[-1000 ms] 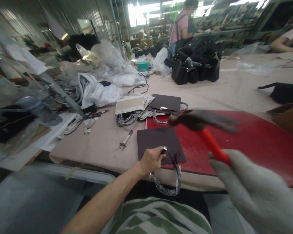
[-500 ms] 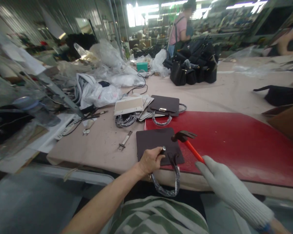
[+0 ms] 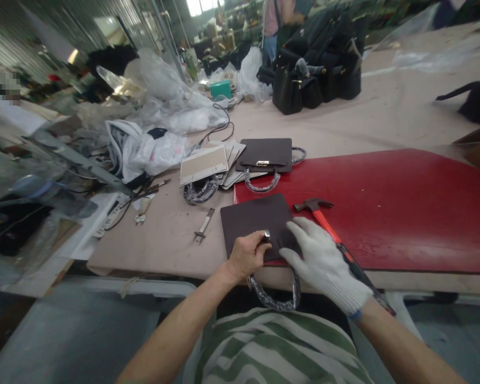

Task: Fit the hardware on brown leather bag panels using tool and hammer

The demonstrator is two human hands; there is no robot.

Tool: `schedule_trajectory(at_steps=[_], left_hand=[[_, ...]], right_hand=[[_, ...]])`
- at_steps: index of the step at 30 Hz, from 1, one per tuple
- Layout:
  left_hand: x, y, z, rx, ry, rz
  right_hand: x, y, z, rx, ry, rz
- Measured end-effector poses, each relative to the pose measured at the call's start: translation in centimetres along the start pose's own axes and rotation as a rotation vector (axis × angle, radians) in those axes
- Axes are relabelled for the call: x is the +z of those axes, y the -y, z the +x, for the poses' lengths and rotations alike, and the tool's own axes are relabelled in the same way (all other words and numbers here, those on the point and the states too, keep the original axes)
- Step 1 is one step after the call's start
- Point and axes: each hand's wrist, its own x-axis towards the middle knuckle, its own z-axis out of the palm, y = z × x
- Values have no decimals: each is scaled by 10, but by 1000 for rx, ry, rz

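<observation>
On the brown panel (image 3: 256, 210), near its closer edge, I have the left grip (image 3: 246, 255) pinched together on a short metal rod (image 3: 267, 234). Silver end pokes out past thumb and forefinger, rod looks roughly upright. Lower end is hidden, so I can't confirm contact with the panel.

Key relation: right grip (image 3: 320, 258), gloved, sits between rod and hammer (image 3: 331, 230). Rod is off its fingertips to the left; hammer is along its other side, to the right. Glove fingers are apart, nothing clamped that I can see. Fingertips reach over the right part of the panel; touching or just above, I can't tell.

Hammer long axis runs diagonally: head at the far left end on the red mat (image 3: 400, 208), handle coming back toward me and right, tail end past the worktop (image 3: 152, 240) edge. Right is clearly the nearer hand to it, handle just beside the glove. I can't tell if they touch. Reaching the handle from there is a sideways shift right, my judgement.

Panel lies flat at the mat's left end. Its plastic-wrapped handle (image 3: 280, 305) hangs over the near edge, below both hands.
</observation>
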Motion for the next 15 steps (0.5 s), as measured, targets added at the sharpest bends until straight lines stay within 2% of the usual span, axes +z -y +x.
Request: schedule_trajectory(at_steps=[2,4,6,8,11,13,15], left_hand=[[0,-1,4,-110,-41,-129],[-5,2,10,-294,-175,-331],[-18,7,16,-464,-329,-490],[-39,14,19,-561,-397,-502],[-79,25,16,-654,-321,-249],[-101,32,10,-702,-159,64],[-115,35,4,-731,55,409]], right_hand=[[16,10,-1,-51,66,62],[26,14,-3,-51,106,63],[30,14,-4,-37,117,68],[30,12,-5,-30,112,75],[28,11,-4,-30,95,75],[28,12,-4,-32,86,73],[29,13,-4,-34,80,73]])
